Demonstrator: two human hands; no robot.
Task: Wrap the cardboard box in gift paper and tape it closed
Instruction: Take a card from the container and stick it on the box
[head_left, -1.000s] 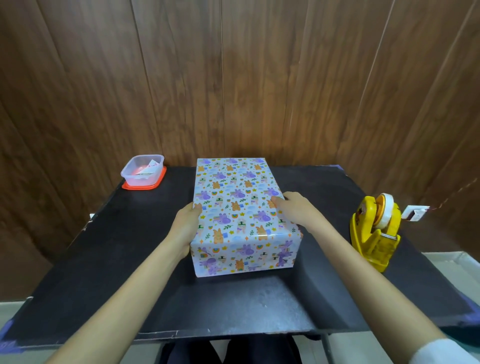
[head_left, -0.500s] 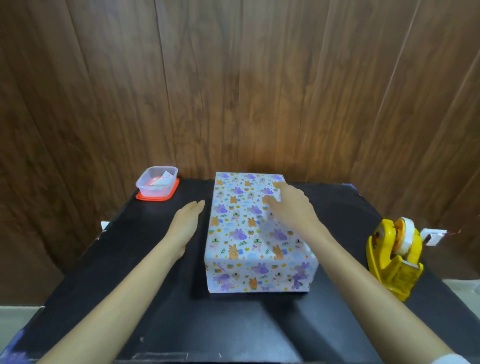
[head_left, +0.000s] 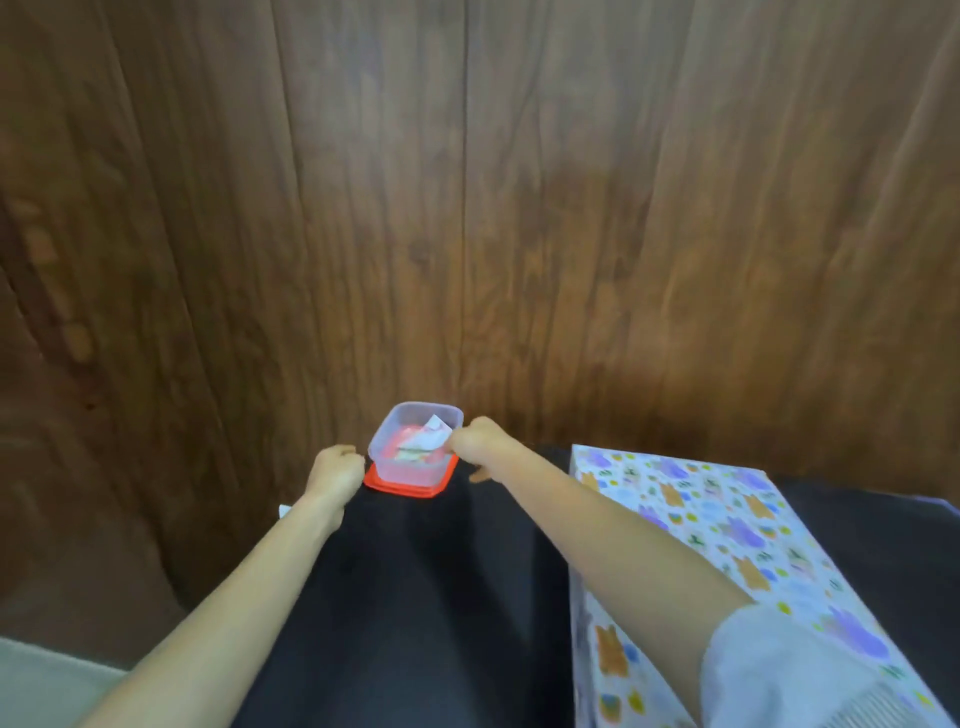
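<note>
The box (head_left: 727, 525), wrapped in white paper printed with purple and orange animals, lies on the black table (head_left: 441, 597) at the right, partly under my right forearm. My right hand (head_left: 475, 441) reaches to the right rim of a small clear plastic container (head_left: 410, 462). Its fingers are pinched on a white paper piece (head_left: 434, 435) inside the container. My left hand (head_left: 335, 470) is curled into a fist against the container's left side, with nothing seen in it. The picture is blurred.
The container stands on an orange lid (head_left: 410, 486) at the table's far left corner, close to the wooden wall (head_left: 467, 208). A small white thing (head_left: 284, 512) shows at the table's left edge. The tape dispenser is out of view.
The view has swung left and closer. Both hands left the wrapped box and went to the plastic container; my right hand has closed on the white paper piece.
</note>
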